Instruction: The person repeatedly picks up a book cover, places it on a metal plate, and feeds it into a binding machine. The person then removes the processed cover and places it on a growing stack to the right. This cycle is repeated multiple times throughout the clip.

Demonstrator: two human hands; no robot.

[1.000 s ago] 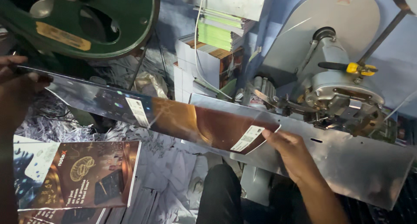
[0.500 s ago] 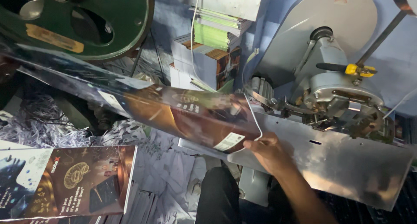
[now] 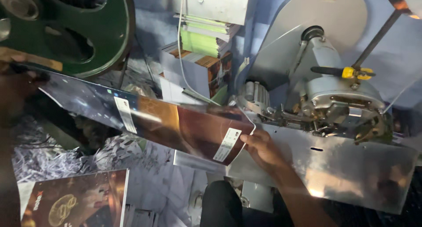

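We see a glossy printed paper sheet (image 3: 176, 128) by our right hand (image 3: 263, 150), just beside a smooth, shiny metal plate (image 3: 351, 174) and rough shredded paper (image 3: 39, 161).

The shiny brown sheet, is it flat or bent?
Bent. The glossy sheet is held between the left hand and right hand, and its right edge curls downward.

Glossy brown-and-dark printed sheet (image 3: 145, 117) bears two white labels (image 3: 227, 144) (rectangular strips); another brown sheet (image 3: 74, 200) lies bottom-left; green-and-brown stacks (image 3: 204, 42) stand behind.
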